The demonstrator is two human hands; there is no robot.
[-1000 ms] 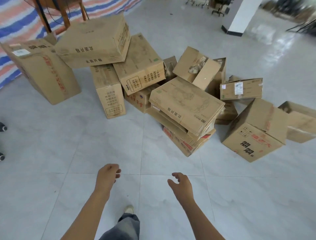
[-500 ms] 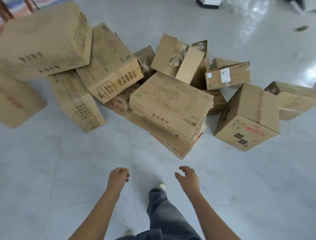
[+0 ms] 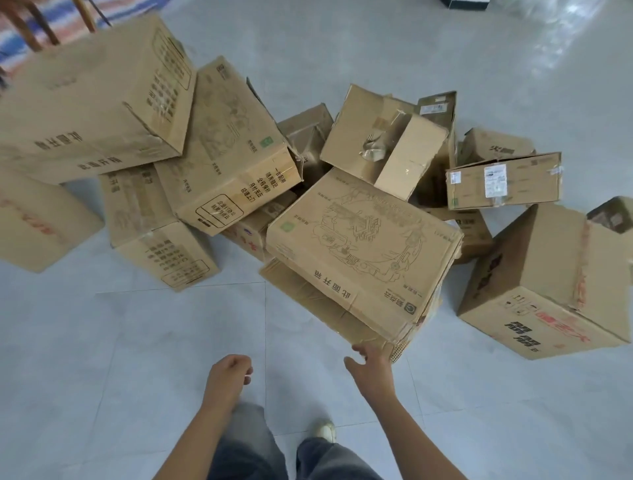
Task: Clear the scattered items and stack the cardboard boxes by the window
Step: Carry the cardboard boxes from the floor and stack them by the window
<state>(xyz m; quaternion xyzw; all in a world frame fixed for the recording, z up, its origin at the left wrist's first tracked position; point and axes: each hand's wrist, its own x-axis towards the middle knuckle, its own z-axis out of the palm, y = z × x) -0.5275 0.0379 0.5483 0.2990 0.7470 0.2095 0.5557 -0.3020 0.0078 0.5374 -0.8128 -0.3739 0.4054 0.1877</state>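
The floor (image 3: 137,342) is laid with large pale grey glossy tiles split by thin grout lines. A bright patch of daylight (image 3: 555,44) shines on it at upper right, near a dark base (image 3: 466,4). At upper left, wooden furniture legs (image 3: 24,29) stand on a red, blue and white striped sheet (image 3: 137,8).
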